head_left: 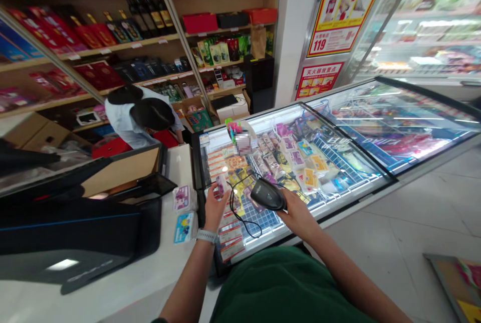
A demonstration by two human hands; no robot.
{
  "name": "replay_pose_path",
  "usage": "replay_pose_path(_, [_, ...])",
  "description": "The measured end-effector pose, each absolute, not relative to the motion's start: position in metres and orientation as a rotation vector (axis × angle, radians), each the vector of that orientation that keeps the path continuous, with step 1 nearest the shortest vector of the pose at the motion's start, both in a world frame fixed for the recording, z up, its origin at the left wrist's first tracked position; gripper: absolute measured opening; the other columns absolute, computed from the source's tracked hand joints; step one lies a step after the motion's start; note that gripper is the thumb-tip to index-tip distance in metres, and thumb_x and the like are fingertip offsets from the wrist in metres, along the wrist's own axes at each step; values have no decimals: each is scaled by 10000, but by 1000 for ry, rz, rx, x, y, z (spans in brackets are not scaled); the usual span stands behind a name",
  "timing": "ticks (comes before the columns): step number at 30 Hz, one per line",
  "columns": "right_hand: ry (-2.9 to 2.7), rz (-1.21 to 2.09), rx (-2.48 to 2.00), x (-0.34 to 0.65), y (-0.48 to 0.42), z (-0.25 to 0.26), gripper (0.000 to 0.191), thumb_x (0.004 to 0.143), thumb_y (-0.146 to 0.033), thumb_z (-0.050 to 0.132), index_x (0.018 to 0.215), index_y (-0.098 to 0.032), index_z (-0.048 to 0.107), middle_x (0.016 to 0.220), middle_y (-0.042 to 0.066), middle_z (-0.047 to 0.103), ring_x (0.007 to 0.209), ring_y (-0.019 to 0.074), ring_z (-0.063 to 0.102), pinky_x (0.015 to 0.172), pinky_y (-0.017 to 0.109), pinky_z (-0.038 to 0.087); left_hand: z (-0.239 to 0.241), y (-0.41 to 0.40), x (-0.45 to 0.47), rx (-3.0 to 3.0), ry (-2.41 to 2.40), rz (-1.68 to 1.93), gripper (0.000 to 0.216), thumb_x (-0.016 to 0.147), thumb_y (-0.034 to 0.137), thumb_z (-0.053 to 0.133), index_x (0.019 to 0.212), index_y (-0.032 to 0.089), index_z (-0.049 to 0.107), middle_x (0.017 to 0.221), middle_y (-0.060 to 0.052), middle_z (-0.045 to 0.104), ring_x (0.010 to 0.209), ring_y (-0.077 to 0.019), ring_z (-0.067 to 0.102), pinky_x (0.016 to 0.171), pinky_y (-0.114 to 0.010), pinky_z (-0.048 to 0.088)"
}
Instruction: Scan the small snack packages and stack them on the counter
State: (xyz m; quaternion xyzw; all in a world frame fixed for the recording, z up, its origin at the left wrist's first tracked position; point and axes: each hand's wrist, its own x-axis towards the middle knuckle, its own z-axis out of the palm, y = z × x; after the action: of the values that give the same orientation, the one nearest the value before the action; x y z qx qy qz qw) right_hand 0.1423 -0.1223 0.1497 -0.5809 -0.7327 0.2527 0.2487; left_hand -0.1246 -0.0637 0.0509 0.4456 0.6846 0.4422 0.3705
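Note:
My right hand [296,212] is wrapped round a black handheld barcode scanner [267,194], its head turned to the left. In my left hand [216,208] is a small clear pack with a purple label [221,185], held between thumb and fingers, to the left of the scanner. A black cable [235,207] loops between the two hands. Left of my left hand, on the white counter, lie a purple-labelled pack [182,198] and a blue-labelled pack [184,227], one behind the other. Both hands are above the glass top of a chest freezer [263,230].
A dark checkout machine [75,243] stands on the white counter [176,268] at left. Two people [145,112] bend down behind it by shelves of boxes and bottles. Packaged goods fill the freezer. A framed board [456,283] is at lower right.

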Motion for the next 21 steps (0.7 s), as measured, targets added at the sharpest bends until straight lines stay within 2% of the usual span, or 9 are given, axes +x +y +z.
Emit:
replay_pose_path(4, [-1996, 697, -1565, 142, -122, 149, 314, 729, -99, 539, 1037, -154, 536, 1006, 103, 636, 959, 263, 582, 867, 378, 433, 42, -73, -143, 1532, 2309, 800, 600, 729, 425, 674, 1224, 144, 485, 1007, -111, 607, 923, -241, 603, 825, -380, 480])
replay_pose_path(7, [-1993, 702, -1569, 142, -122, 148, 320, 721, -96, 543, 1034, -159, 539, 1007, 100, 639, 968, 262, 585, 872, 375, 432, 37, -77, -148, 1660, 2497, 547, 622, 764, 462, 628, 1252, 117, 455, 990, -141, 596, 903, -272, 599, 796, -391, 474])
replay_pose_path(13, [-1976, 713, -1581, 143, -122, 146, 311, 717, -107, 548, 1020, -173, 531, 1015, 98, 635, 978, 265, 580, 880, 381, 431, 22, -78, -147, 1779, 2616, 295, 694, 801, 559, 537, 1306, 100, 411, 969, -143, 565, 883, -292, 594, 726, -363, 473])
replay_pose_path(21, [-1977, 724, -1591, 143, -122, 147, 276, 730, -113, 544, 999, -171, 525, 991, 96, 628, 957, 259, 575, 864, 373, 434, 12, -73, -144, 1750, 2634, 183, 737, 805, 597, 507, 1330, 92, 399, 985, -147, 542, 879, -300, 593, 658, -350, 476])
